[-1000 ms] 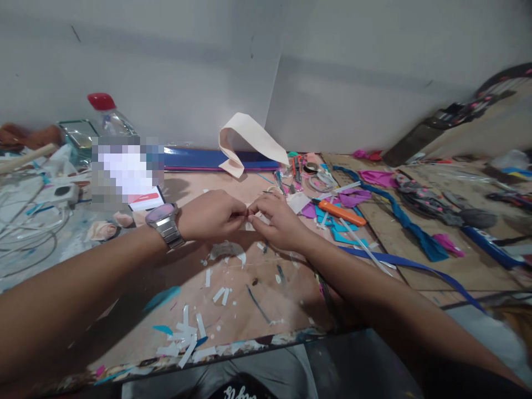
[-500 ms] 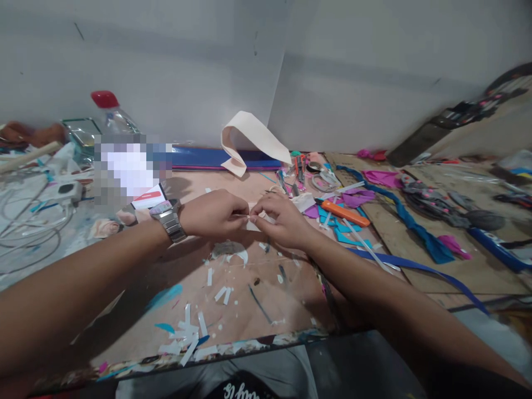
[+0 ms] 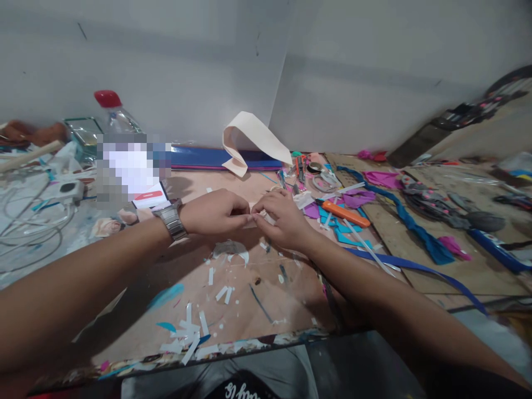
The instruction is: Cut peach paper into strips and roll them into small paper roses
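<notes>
Apparently mid-step: a small pale piece (image 3: 250, 225) sits between the fingertips at mid-frame, over the table (image 3: 257, 310), not set down. Left hand (image 3: 218, 213) is closed to a pinch, right hand (image 3: 283, 218) likewise, tips nearly meeting on the piece; knuckles hide most of it, so how much is done or left can't be told. Curled cream strip (image 3: 261, 133) stands unheld, upper middle. White paper strips (image 3: 203, 323) lie scattered lower left of centre. Orange cutter (image 3: 346, 214) and blue scraps (image 3: 347, 237) crowd the right hand's side; a lit screen (image 3: 129, 166), partly pixelated, sits left of the left hand. Nothing seems to block the fingers.
</notes>
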Motion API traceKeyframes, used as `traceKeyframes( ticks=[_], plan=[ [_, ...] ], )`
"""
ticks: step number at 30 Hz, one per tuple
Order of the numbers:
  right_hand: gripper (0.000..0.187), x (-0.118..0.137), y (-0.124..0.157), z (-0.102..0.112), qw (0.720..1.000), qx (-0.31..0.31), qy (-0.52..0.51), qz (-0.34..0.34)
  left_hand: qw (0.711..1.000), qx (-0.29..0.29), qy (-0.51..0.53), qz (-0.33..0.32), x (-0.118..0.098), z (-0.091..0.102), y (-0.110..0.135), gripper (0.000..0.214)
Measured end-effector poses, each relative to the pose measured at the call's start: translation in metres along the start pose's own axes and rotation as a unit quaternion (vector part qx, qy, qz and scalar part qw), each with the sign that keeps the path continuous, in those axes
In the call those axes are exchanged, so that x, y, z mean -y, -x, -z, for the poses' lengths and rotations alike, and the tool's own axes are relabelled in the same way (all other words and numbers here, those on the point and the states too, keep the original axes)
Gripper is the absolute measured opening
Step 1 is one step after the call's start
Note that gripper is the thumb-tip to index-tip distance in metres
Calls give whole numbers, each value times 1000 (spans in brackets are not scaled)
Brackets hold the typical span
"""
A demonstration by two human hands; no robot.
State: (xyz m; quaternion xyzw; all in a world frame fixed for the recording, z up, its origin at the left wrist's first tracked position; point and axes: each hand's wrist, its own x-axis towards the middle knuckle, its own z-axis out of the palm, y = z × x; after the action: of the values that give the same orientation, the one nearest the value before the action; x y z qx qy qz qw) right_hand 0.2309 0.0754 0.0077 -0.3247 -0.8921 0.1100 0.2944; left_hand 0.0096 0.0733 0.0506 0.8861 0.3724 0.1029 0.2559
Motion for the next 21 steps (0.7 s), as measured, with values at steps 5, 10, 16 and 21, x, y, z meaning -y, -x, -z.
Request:
traceKeyframes(
  ticks=[5,10,16,21],
  plan=[
    [10,3,0,0,1000,8,-11,7,999,11,34,-30,4,1,0,38],
    [9,5,0,2,1000,11,-29,-7,999,-1,31,-44,4,4,1,37],
    [13,7,-3,8,999,17,23,33,999,8,42,-26,7,6,0,36],
    [11,6,-3,8,999,21,37,31,997,21,68,-3,9,5,-1,30]
  ],
)
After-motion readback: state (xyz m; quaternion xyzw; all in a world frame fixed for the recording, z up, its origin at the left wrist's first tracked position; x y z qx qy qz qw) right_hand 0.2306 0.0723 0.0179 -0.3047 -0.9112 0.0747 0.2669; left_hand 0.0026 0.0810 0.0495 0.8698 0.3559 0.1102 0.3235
